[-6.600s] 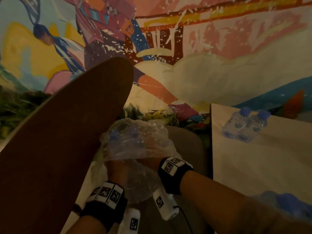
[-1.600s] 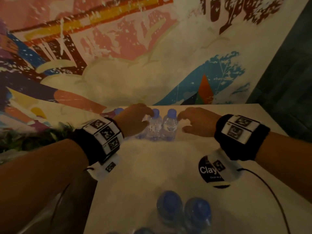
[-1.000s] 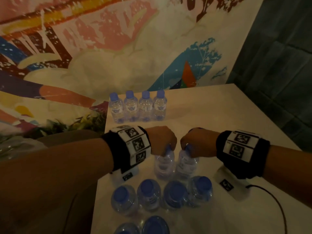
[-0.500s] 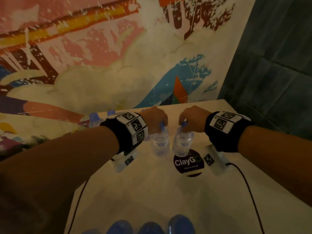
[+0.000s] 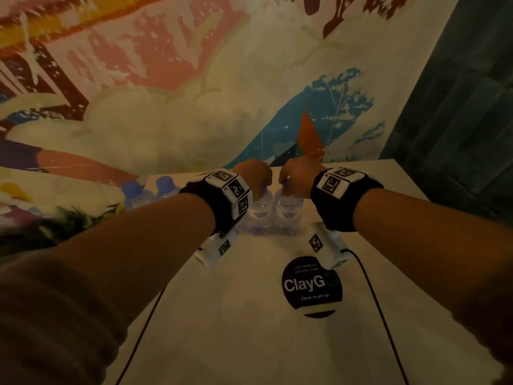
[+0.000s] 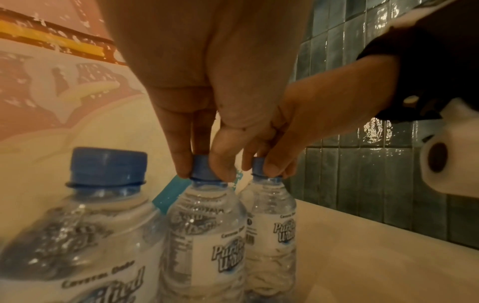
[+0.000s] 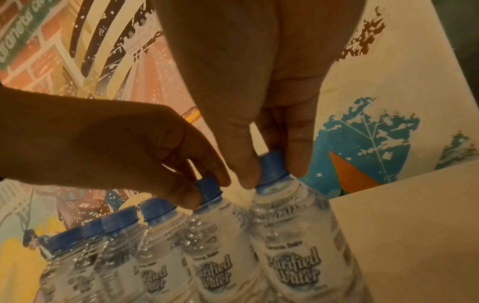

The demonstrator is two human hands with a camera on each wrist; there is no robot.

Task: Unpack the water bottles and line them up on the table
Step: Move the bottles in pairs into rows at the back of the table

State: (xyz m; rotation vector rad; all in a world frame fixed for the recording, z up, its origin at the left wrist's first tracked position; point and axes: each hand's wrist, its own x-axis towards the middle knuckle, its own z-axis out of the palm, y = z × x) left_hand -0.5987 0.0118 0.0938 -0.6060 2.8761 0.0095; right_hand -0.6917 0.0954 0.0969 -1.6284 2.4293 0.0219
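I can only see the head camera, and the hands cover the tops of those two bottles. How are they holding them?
Observer: The left hand pinches the left-hand bottle by its blue cap, thumb on one side and fingertips on the other.
Operator: And the other one?
Observer: The right hand pinches the right-hand bottle by its cap too, at the end of the row.
Operator: What do the labels say?
Observer: The label reads "Purified Water".
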